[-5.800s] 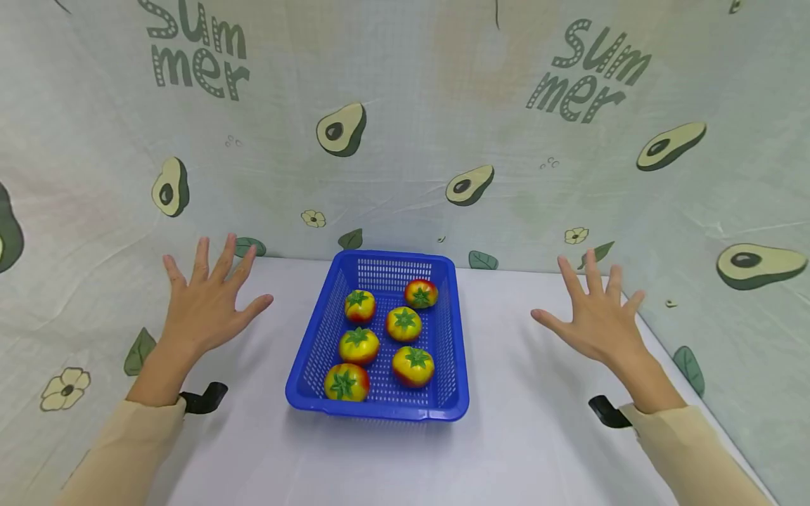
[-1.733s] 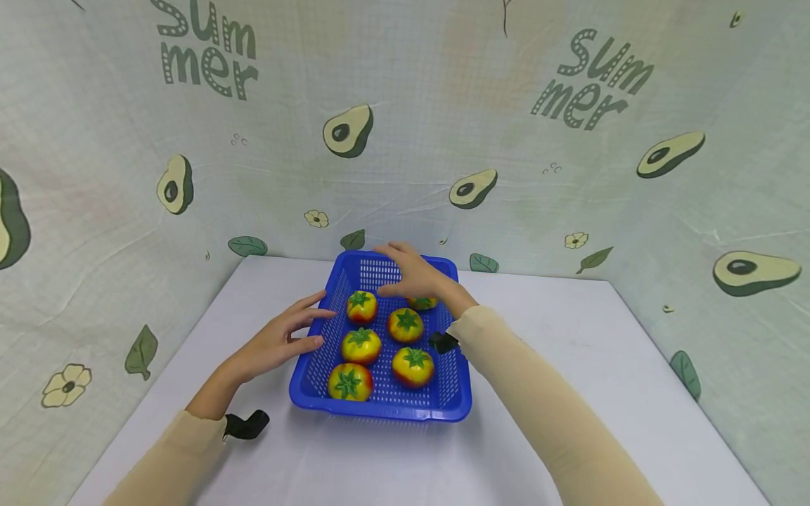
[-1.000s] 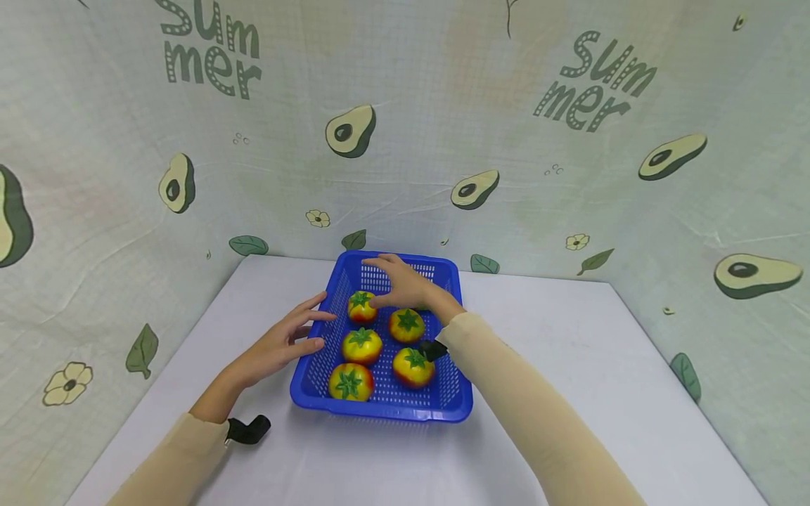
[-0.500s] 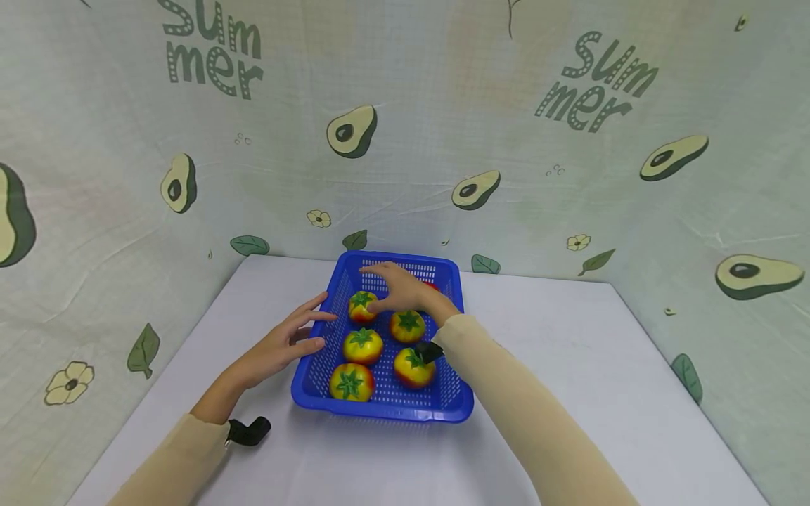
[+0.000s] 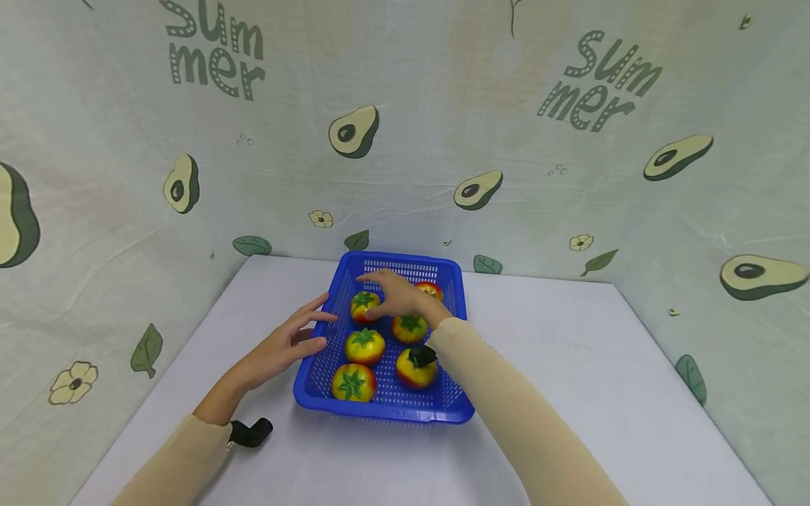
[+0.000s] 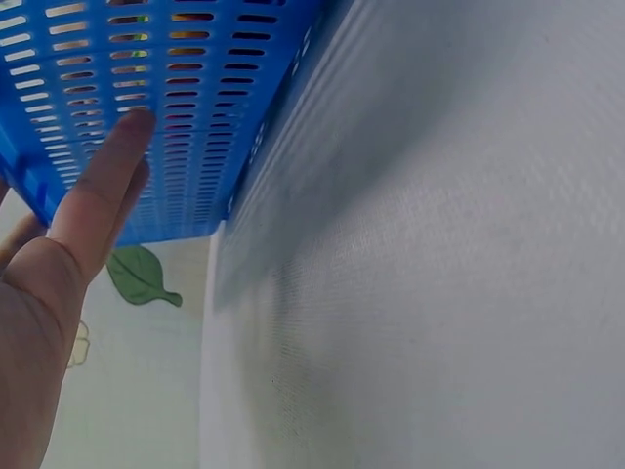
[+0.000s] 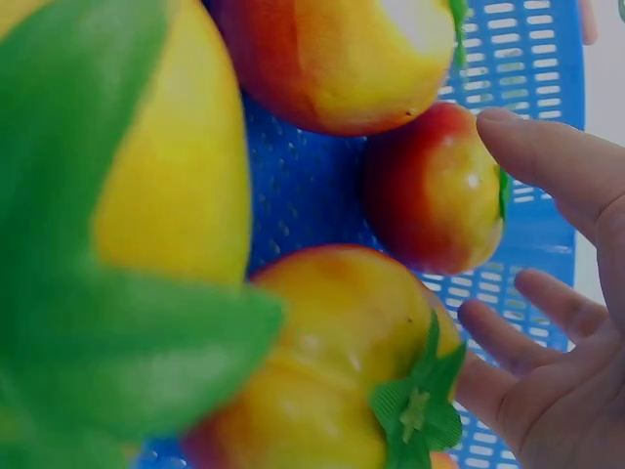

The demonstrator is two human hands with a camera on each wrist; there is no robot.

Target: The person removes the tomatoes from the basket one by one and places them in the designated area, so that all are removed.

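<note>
A blue plastic basket [image 5: 302, 379] holds several yellow-and-red toy fruits with green leafy tops. My left hand [image 5: 281, 344] is at its left rim, fingers fairly straight. In the left wrist view a finger lies against the basket's slotted outer wall [image 6: 186, 107]. My right hand [image 5: 397, 295] reaches into the back of the basket, fingers spread and slightly bent. Its thumb is at the back-left fruit [image 5: 363, 307]; in the right wrist view the thumb tip meets that fruit's edge [image 7: 430, 191], though contact is unclear. The middle fruit [image 5: 410, 329] sits under the right wrist, partly hidden.
Other fruits lie in the basket: a front-left one [image 5: 354, 383], one behind it [image 5: 364, 346], a front-right one [image 5: 416, 372] under the right wrist camera, and a back-right one [image 5: 430, 289]. A white table [image 5: 544, 337] lies beneath, with a printed cloth [image 5: 405, 126] behind.
Both hands have come from wide apart to the basket. Over the last second my right hand has lowered slightly toward the back-left fruit, uncovering the back-right one. My left hand stays at the rim.
</note>
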